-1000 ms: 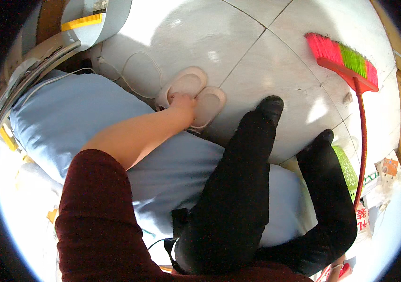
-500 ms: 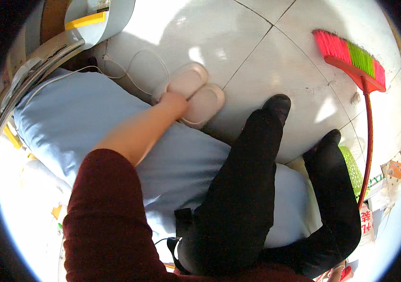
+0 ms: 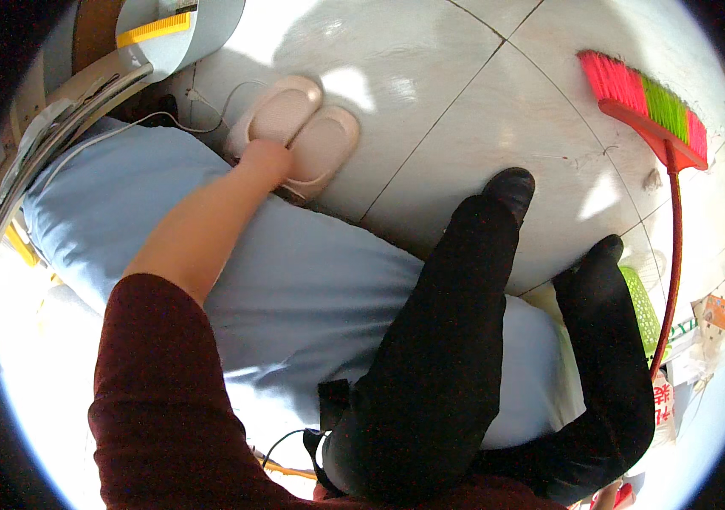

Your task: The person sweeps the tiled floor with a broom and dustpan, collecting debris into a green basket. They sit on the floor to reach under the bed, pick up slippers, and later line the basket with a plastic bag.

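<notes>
My left hand [image 3: 265,162] reaches forward from a dark red sleeve, past the blue bed edge. Its fingers are closed on the near ends of a pair of pale pink slippers [image 3: 321,150], which lie side by side with their toes pointing away to the upper right. The fingertips are mostly hidden behind the slippers. At the lower right edge, below my bent knee, a small patch of skin shows that looks like part of my right hand [image 3: 607,495]. Its fingers cannot be made out, and something red is beside it.
A light blue sheet [image 3: 320,255] covers the bed under my black-trousered legs. A white cable [image 3: 201,129] runs over the bed onto the tiled floor [image 3: 430,102]. At right stand a pink and green broom [image 3: 647,102] and a green perforated basket [image 3: 639,310]. A yellow comb [image 3: 153,31] lies upper left.
My left hand has moved to the left and slightly away with the slippers. The view has shifted a little; my legs stay nearly in place.
</notes>
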`<state>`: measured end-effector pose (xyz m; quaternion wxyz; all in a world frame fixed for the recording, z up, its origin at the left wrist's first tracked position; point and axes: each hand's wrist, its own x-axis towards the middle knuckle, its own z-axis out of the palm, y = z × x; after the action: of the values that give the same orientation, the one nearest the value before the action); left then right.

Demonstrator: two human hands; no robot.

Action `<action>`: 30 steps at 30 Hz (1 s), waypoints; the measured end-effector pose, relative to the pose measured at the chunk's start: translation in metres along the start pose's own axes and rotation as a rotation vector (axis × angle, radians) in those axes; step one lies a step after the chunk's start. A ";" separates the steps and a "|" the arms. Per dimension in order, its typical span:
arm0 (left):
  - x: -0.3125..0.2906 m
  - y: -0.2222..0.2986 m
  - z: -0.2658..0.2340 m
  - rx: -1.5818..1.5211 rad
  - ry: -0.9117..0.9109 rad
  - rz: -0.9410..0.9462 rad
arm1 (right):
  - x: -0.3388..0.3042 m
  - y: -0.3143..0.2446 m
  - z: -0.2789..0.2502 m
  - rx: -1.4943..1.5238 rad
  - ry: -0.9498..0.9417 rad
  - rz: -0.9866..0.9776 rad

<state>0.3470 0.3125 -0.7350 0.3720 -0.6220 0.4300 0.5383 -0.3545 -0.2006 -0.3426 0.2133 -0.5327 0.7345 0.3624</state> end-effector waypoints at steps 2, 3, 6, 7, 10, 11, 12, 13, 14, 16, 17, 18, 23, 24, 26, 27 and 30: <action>0.000 0.015 -0.003 -0.031 -0.011 -0.013 | 0.003 -0.003 -0.001 0.000 -0.005 -0.003; 0.000 0.023 -0.006 -0.046 -0.016 -0.019 | 0.006 -0.003 0.000 -0.003 -0.006 -0.006; 0.002 0.022 0.007 -0.104 -0.070 -0.072 | 0.008 -0.004 0.003 -0.008 -0.008 -0.010; 0.006 0.020 0.017 -0.144 -0.073 -0.108 | 0.009 -0.004 0.004 -0.014 -0.010 -0.015; 0.003 0.012 0.009 -0.050 -0.185 -0.092 | 0.013 -0.005 0.007 -0.010 -0.009 -0.026; 0.001 0.013 0.007 -0.043 -0.136 -0.156 | 0.014 -0.005 0.008 -0.012 -0.009 -0.028; -0.002 0.021 -0.003 -0.037 -0.084 -0.217 | 0.014 -0.004 0.007 -0.013 -0.008 -0.031; -0.004 0.029 -0.012 -0.031 -0.030 -0.278 | 0.015 -0.003 0.008 -0.012 -0.003 -0.036; -0.008 0.039 -0.031 0.004 -0.008 -0.200 | 0.015 -0.004 0.009 -0.009 0.004 -0.042; -0.015 0.068 -0.063 0.027 0.004 0.010 | 0.012 -0.002 0.010 -0.010 0.014 -0.047; -0.022 0.086 -0.073 0.014 -0.012 0.136 | 0.012 -0.001 0.011 -0.006 0.015 -0.053; -0.033 0.108 -0.086 -0.075 -0.159 0.253 | 0.014 -0.003 0.014 -0.008 0.013 -0.068; -0.096 0.166 -0.104 -0.127 -0.400 0.495 | 0.009 -0.003 0.023 -0.008 0.082 -0.156; -0.104 0.172 -0.113 -0.025 -0.450 0.478 | 0.008 -0.006 0.025 -0.022 0.113 -0.185; -0.123 0.164 -0.127 0.004 -0.393 0.512 | 0.014 -0.020 0.028 -0.060 0.167 -0.264; -0.128 0.160 -0.111 0.093 -0.133 0.570 | 0.014 -0.026 0.030 -0.072 0.195 -0.301; -0.158 0.148 -0.087 -0.290 -0.098 0.330 | 0.015 -0.043 0.025 -0.123 0.287 -0.409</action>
<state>0.2306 0.2013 -0.5659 0.2059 -0.5634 0.4255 0.6777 -0.3215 -0.1987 -0.3822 0.1428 -0.7282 0.6108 0.2763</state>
